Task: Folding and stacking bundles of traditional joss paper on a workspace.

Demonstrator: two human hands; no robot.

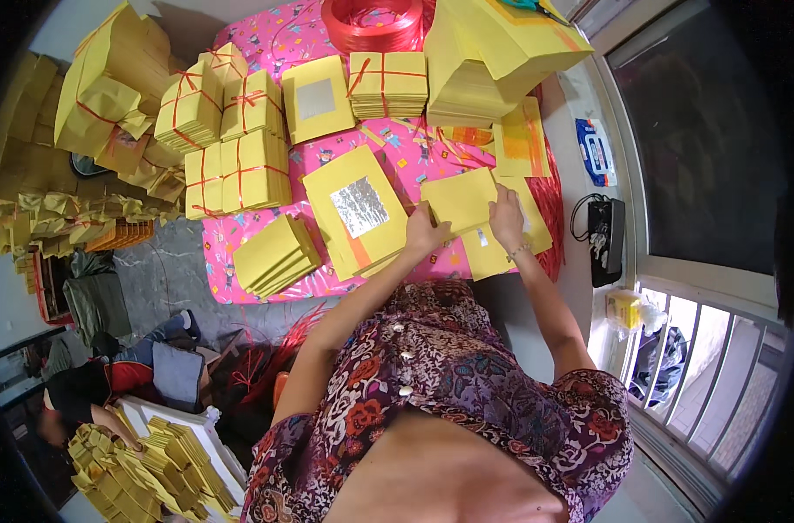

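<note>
A folded piece of yellow paper (460,199) lies between my two hands, near the front right of the pink patterned table cover (303,162). My left hand (425,231) grips its lower left edge, and my right hand (505,218) pinches its right edge. Beneath and beside it rest other yellow sheets (493,254), partly covered. To the left of my left hand is a pile of yellow sheets (332,193) with a silver foil square (359,207) on top. Further left, a fanned pile of folded yellow paper (278,257) sits at the table's front edge.
Yellow bundles (254,170) tied with red strips stand at the left. At the back are a red ribbon roll (373,26) and a tall yellow stack (477,83) bearing teal-handled scissors (532,7). A wipes pack (596,152) lies right. Another person (74,388) handles yellow paper lower left.
</note>
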